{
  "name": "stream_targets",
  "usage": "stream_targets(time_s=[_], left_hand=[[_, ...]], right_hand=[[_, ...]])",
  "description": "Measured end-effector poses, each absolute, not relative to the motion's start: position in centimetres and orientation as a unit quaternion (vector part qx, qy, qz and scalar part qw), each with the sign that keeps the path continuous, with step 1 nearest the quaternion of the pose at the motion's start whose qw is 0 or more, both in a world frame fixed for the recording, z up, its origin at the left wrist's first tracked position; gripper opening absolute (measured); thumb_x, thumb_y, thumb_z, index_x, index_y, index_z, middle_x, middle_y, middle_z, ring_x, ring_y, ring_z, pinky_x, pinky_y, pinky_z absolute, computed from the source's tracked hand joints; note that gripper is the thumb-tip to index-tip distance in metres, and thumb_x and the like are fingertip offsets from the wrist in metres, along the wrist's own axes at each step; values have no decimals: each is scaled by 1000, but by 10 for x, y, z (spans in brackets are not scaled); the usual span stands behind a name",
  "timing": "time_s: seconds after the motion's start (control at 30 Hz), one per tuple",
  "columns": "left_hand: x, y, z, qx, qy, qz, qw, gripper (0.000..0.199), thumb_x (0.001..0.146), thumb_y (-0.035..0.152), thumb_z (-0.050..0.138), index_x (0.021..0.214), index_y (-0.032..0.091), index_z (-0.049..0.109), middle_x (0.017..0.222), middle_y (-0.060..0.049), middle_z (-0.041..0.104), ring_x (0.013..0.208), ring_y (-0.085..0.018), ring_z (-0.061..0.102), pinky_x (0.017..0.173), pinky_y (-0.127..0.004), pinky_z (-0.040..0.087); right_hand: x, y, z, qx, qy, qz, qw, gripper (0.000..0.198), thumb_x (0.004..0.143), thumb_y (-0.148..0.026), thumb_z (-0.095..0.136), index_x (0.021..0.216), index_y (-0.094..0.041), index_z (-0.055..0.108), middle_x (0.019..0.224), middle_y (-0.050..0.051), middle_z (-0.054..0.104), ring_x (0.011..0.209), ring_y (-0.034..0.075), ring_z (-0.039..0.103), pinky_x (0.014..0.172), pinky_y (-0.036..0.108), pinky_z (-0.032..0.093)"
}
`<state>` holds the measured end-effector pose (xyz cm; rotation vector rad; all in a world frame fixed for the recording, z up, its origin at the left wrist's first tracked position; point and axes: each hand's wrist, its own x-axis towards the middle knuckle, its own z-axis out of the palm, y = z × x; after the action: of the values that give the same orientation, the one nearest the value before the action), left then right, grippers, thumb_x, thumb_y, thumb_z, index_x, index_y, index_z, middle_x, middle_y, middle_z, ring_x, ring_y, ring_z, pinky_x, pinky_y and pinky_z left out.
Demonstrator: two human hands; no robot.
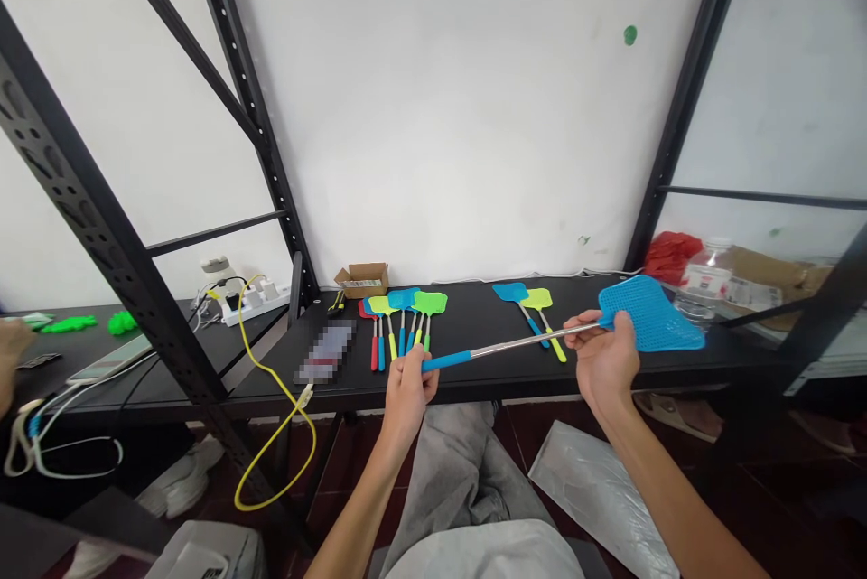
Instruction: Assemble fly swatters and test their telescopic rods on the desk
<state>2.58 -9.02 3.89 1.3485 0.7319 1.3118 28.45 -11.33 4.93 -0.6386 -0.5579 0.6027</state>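
Blue and probably light, the fly swatter (535, 340) we hold near the table's (469, 308) edge has our left hand (408, 376) round its handle (450, 361), likely the surest grip, our right hand (613, 358) pinching beside its seemingly flexible head (656, 319).

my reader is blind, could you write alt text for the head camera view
A blue fly swatter is held at a black table, left hand on its handle, right hand at the base of its flat head. On the table lie a cluster of red, blue, yellow and green swatters and, to its right, a blue and yellow pair.
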Motion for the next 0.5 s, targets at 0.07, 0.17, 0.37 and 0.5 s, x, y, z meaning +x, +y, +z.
stream_targets(time_s=[0.07,0.17,0.37,0.5], left_hand=[[26,-90,38,567,312,555,523,54,91,47,43,48,22,21,40,4,23,38,-7,20,41,-25,16],[25,-92,39,574,313,556,513,53,91,46,42,49,21,21,41,4,23,39,-8,20,42,-25,16],[26,-101,51,624,310,507,508,53,92,47,41,50,21,24,43,4,23,40,-7,19,44,-26,17],[27,-106,59,667,304,463,498,51,93,50,40,53,20,30,46,5,24,43,-8,21,46,-26,18]], right_hand=[[284,-113,48,-305,-265,291,867,43,86,-57,46,71,-19,58,62,6,62,58,17,60,50,29,44],[284,-113,47,-305,-267,296,865,44,86,-59,46,70,-19,58,62,5,62,57,17,59,50,29,43],[298,-114,54,-307,-280,298,859,43,85,-57,49,70,-18,60,64,6,63,58,16,59,49,28,43],[309,-116,59,-322,-285,289,855,44,83,-59,52,71,-18,60,66,6,63,58,17,59,49,28,43]])
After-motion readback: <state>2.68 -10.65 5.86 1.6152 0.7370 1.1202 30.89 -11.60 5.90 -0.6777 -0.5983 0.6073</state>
